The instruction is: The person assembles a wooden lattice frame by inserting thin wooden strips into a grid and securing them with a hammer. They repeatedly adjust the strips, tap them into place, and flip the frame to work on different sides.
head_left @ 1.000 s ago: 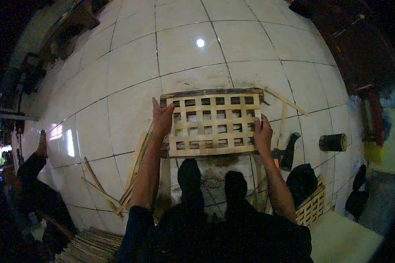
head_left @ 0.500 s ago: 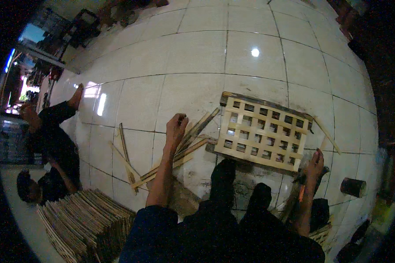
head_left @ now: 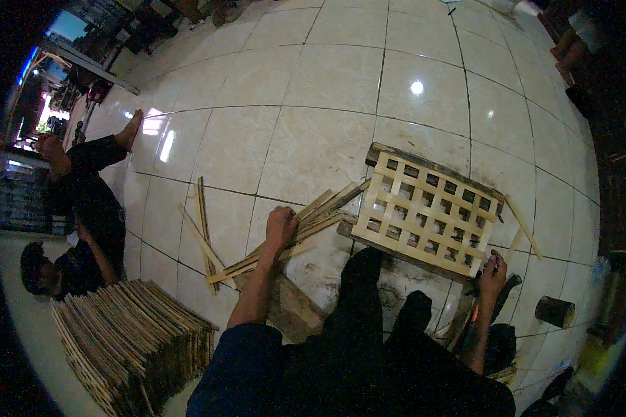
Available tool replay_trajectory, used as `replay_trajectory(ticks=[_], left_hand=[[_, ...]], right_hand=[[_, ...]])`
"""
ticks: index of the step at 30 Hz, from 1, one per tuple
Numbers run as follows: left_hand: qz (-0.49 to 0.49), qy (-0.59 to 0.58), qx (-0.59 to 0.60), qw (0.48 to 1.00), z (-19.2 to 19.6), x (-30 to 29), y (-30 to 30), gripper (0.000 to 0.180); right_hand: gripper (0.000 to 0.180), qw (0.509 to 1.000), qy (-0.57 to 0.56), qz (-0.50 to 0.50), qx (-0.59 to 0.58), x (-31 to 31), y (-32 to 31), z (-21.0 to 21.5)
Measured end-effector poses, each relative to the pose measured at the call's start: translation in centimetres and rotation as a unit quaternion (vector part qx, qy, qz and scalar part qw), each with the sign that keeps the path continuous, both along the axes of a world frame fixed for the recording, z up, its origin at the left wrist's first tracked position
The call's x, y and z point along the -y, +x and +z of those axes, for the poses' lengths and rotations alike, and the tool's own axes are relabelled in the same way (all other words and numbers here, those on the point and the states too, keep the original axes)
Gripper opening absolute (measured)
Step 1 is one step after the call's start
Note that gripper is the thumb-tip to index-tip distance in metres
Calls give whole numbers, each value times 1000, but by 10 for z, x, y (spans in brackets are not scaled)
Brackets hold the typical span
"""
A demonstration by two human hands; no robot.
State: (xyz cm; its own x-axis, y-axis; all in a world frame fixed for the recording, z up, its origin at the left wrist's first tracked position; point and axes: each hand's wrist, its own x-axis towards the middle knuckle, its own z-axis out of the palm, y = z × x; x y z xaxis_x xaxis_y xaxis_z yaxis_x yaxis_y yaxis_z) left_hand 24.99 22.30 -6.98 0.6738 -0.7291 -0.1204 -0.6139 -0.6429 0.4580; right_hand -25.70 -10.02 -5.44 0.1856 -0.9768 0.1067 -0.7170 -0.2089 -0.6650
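A woven lattice of pale, flat bamboo-like strips (head_left: pixel 424 221) lies on the floor ahead of me, between two dark wooden bars (head_left: pixel 435 169) along its far and near edges. My left hand (head_left: pixel 282 226) is closed, its fingers curled at a bundle of loose strips (head_left: pixel 327 214) left of the lattice; what it grips is hidden. Beside the lattice's near right corner is my right hand (head_left: pixel 492 272), thumb and fingers drawn together; anything between them is too small to make out. Two thin strips (head_left: pixel 523 228) rest on the floor past this hand.
More loose strips (head_left: pixel 205 236) lie farther left. A tall stack of thin slats (head_left: pixel 135 340) stands at the lower left, with another person (head_left: pixel 83 208) seated behind it. A dark cylinder (head_left: pixel 555 313) lies on the right. A flat board (head_left: pixel 289 309) is by my left forearm.
My left hand has come down toward the loose strips. My right hand has shifted slightly lower beside the lattice corner. The whole view has moved a little; the lattice looks unchanged.
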Motion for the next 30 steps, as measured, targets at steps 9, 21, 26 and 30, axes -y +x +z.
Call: replay_trajectory(ticks=[9, 21, 26, 30], left_hand=[[16, -247, 161, 955, 50, 22, -37, 37], [-100, -231, 176, 952, 90, 82, -98, 68], [-122, -221, -80, 964, 53, 65, -151, 56], [-167, -100, -88, 977, 83, 40, -169, 43]], right_hand=[[29, 999, 30, 14, 30, -15, 26, 38], [32, 952, 185, 233, 78, -82, 154, 110], [34, 936, 255, 223, 96, -97, 170, 95], [28, 909, 315, 261, 82, -118, 165, 94]])
